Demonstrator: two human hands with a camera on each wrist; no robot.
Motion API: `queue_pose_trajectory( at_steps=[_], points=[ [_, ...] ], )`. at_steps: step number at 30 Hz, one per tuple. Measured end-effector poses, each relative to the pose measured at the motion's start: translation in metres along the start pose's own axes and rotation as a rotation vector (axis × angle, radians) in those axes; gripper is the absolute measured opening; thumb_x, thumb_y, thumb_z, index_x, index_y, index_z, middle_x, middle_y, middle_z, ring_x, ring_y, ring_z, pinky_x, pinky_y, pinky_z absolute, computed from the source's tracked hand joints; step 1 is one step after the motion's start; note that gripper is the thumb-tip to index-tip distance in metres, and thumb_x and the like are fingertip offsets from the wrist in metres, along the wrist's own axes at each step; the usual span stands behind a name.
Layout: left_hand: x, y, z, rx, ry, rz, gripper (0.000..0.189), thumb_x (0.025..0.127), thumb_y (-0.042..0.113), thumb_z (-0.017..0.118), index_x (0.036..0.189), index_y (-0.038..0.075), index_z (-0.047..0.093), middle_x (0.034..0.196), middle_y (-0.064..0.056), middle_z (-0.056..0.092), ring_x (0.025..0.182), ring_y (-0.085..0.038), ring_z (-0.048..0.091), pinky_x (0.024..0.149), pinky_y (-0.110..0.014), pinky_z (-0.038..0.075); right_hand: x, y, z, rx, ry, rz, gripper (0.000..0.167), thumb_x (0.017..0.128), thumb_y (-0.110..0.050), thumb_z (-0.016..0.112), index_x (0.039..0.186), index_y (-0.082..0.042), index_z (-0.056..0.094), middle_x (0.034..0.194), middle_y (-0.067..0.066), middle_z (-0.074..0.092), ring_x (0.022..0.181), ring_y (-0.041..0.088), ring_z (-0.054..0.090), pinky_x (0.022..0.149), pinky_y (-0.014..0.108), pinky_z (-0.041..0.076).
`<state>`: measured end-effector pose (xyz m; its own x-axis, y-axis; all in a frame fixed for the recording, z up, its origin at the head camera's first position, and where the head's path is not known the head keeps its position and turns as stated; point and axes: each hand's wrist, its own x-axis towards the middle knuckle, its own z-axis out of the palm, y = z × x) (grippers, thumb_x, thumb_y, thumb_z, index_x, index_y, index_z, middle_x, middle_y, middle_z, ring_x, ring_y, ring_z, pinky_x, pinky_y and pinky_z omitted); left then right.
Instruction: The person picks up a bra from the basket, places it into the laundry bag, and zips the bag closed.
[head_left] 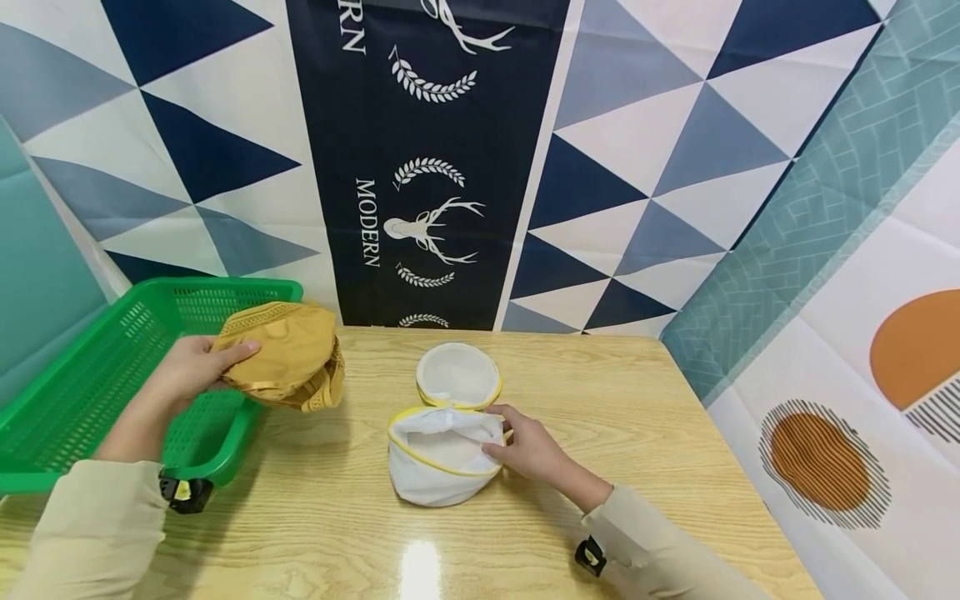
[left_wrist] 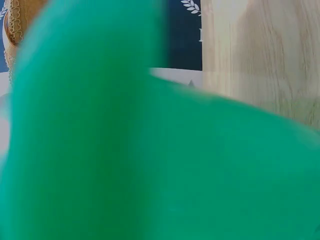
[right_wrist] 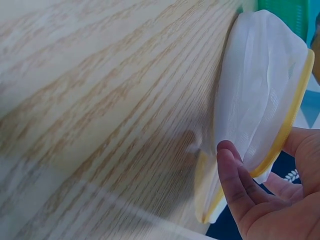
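Observation:
My left hand (head_left: 197, 368) pinches a mustard-yellow, lace-trimmed undergarment (head_left: 288, 346) and holds it up over the right side of the green basket. Its folds hide the exact cut. On the table, a white mesh laundry bag (head_left: 442, 483) with yellow edging stands with its mouth open, its round lid (head_left: 459, 375) folded back toward the wall. The right hand (head_left: 534, 446) grips the bag's right rim, thumb at the mouth and fingers along the outside. In the right wrist view, curled fingertips (right_wrist: 227, 150) lie against the white mesh (right_wrist: 255, 90).
A green plastic basket (head_left: 225, 454) with perforated walls stands at the left; its blurred green side (left_wrist: 225, 165) fills most of the left wrist view. The wooden table (head_left: 600, 392) meets a patterned wall covering (head_left: 420, 275) at the back and another at the right.

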<state>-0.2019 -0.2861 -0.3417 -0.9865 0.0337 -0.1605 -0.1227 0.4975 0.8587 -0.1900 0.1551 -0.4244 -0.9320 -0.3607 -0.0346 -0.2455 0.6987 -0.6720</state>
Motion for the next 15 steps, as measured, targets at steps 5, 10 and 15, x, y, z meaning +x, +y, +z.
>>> queue_pose_trajectory(
  at_steps=[5, 10, 15],
  points=[
    [0.000, 0.001, 0.005, -0.003, 0.005, 0.010, 0.066, 0.094, 0.044, 0.050, 0.122, -0.015, 0.046, 0.074, 0.011, 0.063, 0.068, -0.002, 0.064, 0.067, -0.025, 0.056, 0.001, 0.001, 0.000, 0.001, -0.001, 0.006, 0.054, 0.085, -0.020, 0.069, 0.133, -0.008, 0.048, 0.095, 0.009, 0.061, 0.072, 0.011, 0.058, 0.059, 0.023, 0.048],
    [0.000, 0.002, 0.009, 0.019, 0.005, 0.013, 0.065, 0.094, 0.045, 0.050, 0.122, -0.014, 0.047, 0.075, 0.010, 0.063, 0.068, -0.001, 0.063, 0.067, -0.025, 0.055, 0.001, 0.002, 0.001, -0.001, -0.001, 0.006, 0.053, 0.085, -0.020, 0.069, 0.132, -0.009, 0.048, 0.095, 0.009, 0.062, 0.072, 0.011, 0.058, 0.059, 0.023, 0.048],
    [0.004, 0.002, 0.014, 0.006, -0.003, 0.034, 0.062, 0.095, 0.042, 0.049, 0.121, -0.014, 0.047, 0.075, 0.010, 0.062, 0.068, -0.001, 0.062, 0.066, -0.024, 0.055, 0.001, 0.001, 0.000, 0.002, -0.002, 0.008, 0.053, 0.085, -0.020, 0.069, 0.132, -0.009, 0.048, 0.095, 0.009, 0.061, 0.072, 0.011, 0.058, 0.059, 0.023, 0.048]
  ],
)
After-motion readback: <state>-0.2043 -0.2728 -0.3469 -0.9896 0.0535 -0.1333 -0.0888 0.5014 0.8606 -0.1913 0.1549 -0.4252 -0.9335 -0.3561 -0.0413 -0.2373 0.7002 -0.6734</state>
